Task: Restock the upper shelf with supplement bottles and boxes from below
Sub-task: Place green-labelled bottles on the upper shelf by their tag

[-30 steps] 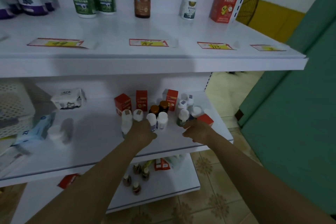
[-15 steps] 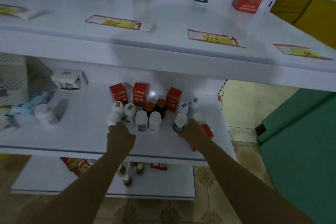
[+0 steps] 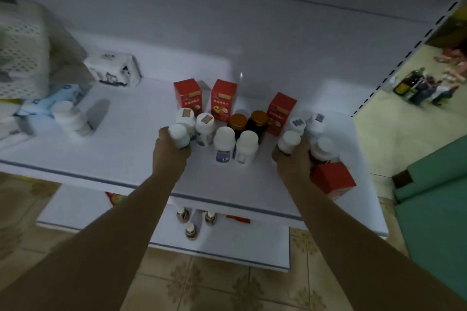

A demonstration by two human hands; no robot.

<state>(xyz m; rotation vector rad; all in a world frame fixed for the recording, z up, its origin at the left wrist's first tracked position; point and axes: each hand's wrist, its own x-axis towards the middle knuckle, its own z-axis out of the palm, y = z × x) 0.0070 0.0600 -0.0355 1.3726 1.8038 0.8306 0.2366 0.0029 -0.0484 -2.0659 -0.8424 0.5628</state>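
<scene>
On the white middle shelf (image 3: 131,159) stands a cluster of supplement bottles and boxes. My left hand (image 3: 169,151) grips a white-capped bottle (image 3: 178,134) at the cluster's left side. My right hand (image 3: 293,156) grips another white-capped bottle (image 3: 288,142) at its right side. Between my hands stand two white bottles (image 3: 235,145), with two brown gold-capped bottles (image 3: 249,122) behind them. Three red boxes (image 3: 223,98) line the back, and another red box (image 3: 333,179) lies by my right wrist. The upper shelf shows only its underside (image 3: 227,7).
A white carton (image 3: 113,69), a blue packet (image 3: 50,102) and a white tub (image 3: 69,117) lie on the shelf's left part beside a perforated basket (image 3: 20,53). A lower shelf (image 3: 227,247) holds several small bottles. A green panel (image 3: 434,197) stands at the right.
The view has dropped from the upper shelf to the middle one. Both hands have closed round white-capped bottles at the two sides of the cluster.
</scene>
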